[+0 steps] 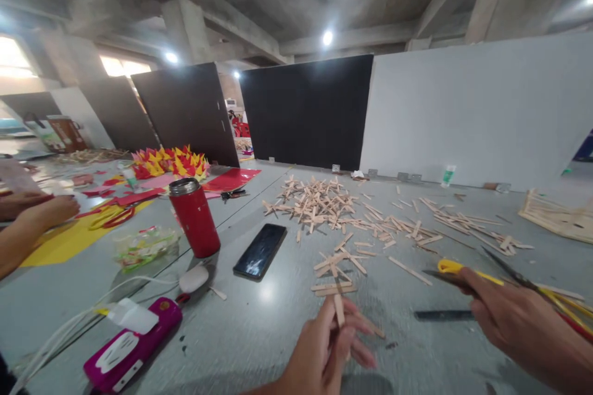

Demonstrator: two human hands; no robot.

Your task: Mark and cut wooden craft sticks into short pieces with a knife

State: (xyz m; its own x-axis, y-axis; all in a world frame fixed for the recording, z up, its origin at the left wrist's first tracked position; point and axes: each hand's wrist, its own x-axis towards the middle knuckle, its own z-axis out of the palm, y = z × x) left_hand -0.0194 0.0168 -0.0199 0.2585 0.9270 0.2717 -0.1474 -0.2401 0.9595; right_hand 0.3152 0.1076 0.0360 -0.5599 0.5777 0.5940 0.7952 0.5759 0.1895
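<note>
My left hand [327, 342], at the bottom centre, pinches a short flat wooden stick [340, 310] upright between thumb and fingers. On the right, my right hand [504, 315] is closed round a yellow-handled tool [449, 274] with a dark end pointing left. Just ahead of my left hand lie a couple of flat sticks [333, 289] side by side. Beyond them spreads a large heap of short wooden sticks [319, 200]. A dark flat strip [442, 315] rests on the table left of my right hand. Scissors [509, 268] with yellow and red handles lie behind and beside that hand.
Left of the heap are a black phone [260, 251], a red bottle [194, 219], a plastic box [143, 247] and a purple power strip [134, 345] with white cables. Another person's hands [41, 210] are at the far left. A wooden frame [556, 216] stands far right.
</note>
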